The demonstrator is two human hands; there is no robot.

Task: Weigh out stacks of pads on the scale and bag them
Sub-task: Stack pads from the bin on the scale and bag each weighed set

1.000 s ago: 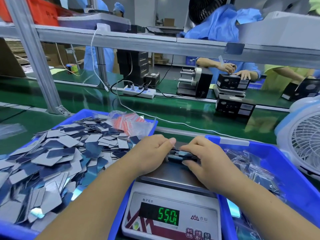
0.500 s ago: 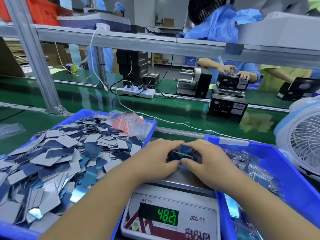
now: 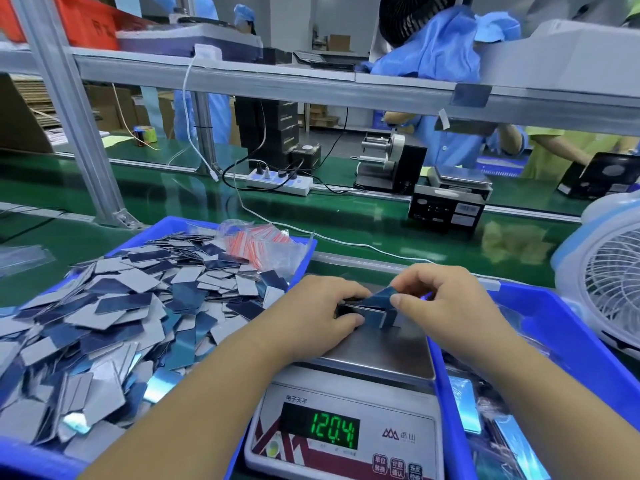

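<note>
Two hands meet over one small stack of pads [image 3: 367, 311], held just above the far end of the scale [image 3: 381, 351] pan. Thin, stiff little cards by the look of them, glossy blue on one face and grey on the other, so likely light and slippery, apt to fan out. Best taken by the edges, squeezed square. Left hand [image 3: 322, 315] is curled round the stack's left end, thumb underneath, its heel low over the pan. Right hand [image 3: 446, 306] pinches the top blue pad, tilting it up off the pile. Both forearms reach in from below. Readout shows green digits. Loose pads heap in the blue tray [image 3: 194, 225] at left; another blue tray [image 3: 540, 306] sits right, on the green bench [image 3: 381, 220].
</note>
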